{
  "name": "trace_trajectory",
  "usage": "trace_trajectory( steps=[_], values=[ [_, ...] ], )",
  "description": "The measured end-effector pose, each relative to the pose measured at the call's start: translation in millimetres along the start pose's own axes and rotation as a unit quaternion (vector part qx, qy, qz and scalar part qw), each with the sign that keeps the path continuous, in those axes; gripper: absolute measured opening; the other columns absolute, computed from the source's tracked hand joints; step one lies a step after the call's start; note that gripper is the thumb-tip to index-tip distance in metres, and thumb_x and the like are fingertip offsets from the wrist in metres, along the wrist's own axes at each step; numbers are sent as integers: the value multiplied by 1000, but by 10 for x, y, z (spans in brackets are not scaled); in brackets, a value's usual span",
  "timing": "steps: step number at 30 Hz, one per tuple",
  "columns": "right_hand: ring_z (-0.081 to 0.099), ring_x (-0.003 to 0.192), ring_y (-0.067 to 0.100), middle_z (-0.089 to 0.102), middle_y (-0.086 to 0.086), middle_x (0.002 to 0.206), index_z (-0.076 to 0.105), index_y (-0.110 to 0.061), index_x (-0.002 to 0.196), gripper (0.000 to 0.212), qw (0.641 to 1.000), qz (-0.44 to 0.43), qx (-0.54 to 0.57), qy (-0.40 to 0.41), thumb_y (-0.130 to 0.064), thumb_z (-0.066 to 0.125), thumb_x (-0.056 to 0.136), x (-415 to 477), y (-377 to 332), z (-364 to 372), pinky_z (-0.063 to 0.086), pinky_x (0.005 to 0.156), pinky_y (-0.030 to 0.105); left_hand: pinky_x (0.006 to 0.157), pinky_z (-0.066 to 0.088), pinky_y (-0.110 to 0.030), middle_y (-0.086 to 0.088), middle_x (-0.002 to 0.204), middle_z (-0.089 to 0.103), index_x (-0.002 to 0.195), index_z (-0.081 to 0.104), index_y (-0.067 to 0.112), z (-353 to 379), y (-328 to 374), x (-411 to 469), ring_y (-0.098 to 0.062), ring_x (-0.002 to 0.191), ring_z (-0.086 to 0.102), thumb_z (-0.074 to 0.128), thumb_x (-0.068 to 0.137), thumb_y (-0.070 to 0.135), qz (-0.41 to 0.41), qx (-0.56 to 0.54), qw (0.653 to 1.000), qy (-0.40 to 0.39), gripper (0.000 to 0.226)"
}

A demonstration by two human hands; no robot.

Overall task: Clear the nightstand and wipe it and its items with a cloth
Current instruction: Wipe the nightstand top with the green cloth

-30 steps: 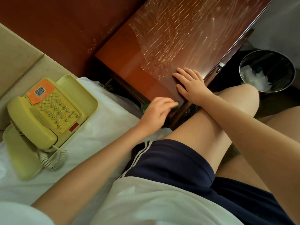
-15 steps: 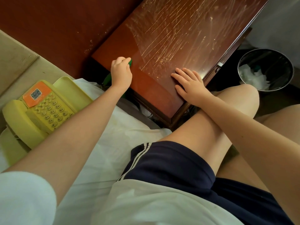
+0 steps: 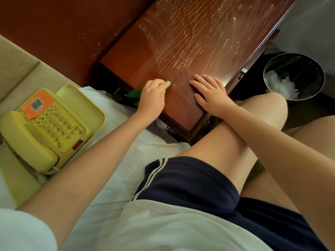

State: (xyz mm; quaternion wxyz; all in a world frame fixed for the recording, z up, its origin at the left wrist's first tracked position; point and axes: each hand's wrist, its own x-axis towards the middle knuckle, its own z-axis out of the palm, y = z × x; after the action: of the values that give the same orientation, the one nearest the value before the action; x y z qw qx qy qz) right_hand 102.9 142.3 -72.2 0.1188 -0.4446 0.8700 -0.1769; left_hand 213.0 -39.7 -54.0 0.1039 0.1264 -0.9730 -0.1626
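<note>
Pinching the green cloth [image 3: 167, 85], the left hand [image 3: 152, 96] sits at the nightstand [image 3: 145, 57] surface's near edge; unwiped streaks lie beyond it, the spread right hand [image 3: 210, 93] flat beside.

Dark reddish-brown wood panel [image 3: 54, 28] along the rear wall. Beige padded headboard [image 3: 16, 69] at left, bed with white sheet [image 3: 112, 160] below. Round black waste bin [image 3: 315, 69] with a clear liner on dark floor [image 3: 308, 111] at right. Strong glare from upper right.
</note>
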Motion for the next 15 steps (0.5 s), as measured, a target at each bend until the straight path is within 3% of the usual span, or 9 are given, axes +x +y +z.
trace_trajectory(
  steps=[11,13,15],
  values=[
    [12,145,21,22,0,156,30,-22,147,45,1000,7,12,3,-27,35,102,-2,-13,-12,2,114,35,88,47,-38,-18,105,66,111,67,-2,190,620,-564,-34,96,59,41,88,7,187,-62,976,-93,35],
    [11,145,20,20,-1,156,30,-22,147,45,1000,11,20,0,-27,33,103,3,-13,-19,1,114,34,93,39,-27,-15,109,65,112,67,1,108,578,-525,-31,101,57,45,90,6,202,-93,966,-130,32],
    [11,145,20,20,0,156,30,-21,147,45,1000,9,29,0,-27,32,103,1,-16,-32,1,114,34,95,29,-15,-9,116,63,119,65,7,-12,490,-418,-23,110,52,49,92,3,157,-120,968,-154,31]
  ],
)
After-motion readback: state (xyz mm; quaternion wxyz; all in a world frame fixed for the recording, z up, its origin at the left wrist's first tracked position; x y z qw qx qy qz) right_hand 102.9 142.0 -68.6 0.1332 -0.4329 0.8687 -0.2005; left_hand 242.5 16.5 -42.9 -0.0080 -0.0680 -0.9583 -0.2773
